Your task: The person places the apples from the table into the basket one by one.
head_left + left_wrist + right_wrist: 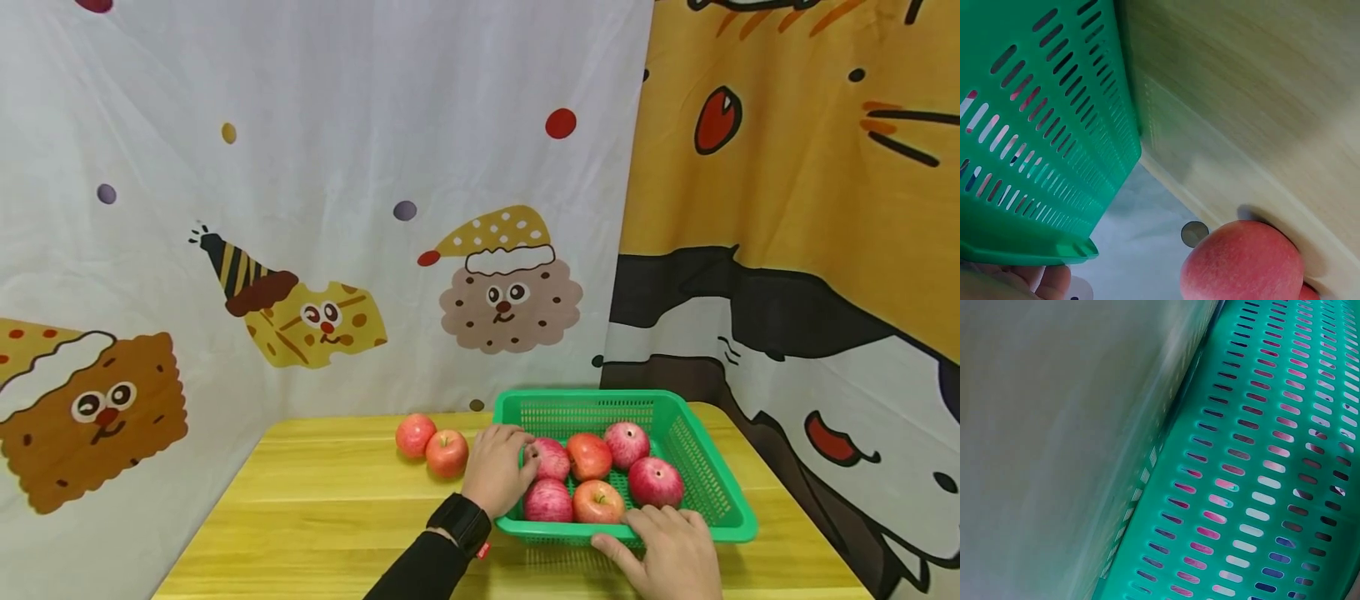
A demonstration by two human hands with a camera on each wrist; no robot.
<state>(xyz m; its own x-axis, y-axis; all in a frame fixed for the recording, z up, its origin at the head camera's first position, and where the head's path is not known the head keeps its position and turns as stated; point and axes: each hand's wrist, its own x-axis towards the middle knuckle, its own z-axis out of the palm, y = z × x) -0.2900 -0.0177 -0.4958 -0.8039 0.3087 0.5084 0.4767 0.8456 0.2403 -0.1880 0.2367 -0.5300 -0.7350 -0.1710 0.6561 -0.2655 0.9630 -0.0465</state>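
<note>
A green plastic basket [738, 508] stands at the right of the table with several red apples [598, 502] in it. My left hand [497, 468] grips its left rim, the thumb over the inside near the apples. At the front rim, my right hand [670, 550] holds on with its fingers over the edge and its thumb on the outer side. In the left wrist view, fingertips [1055, 281] show beside the rim of the slotted basket wall [1004, 240]. The right wrist view shows the slotted front wall [1200, 472], with apple red behind the slots.
Two more apples, one farther back [415, 436] and one nearer [447, 454], lie on the wooden table [322, 508] left of the basket. A white printed curtain [337, 167] hangs behind the table, and an orange printed one [787, 200] at the right.
</note>
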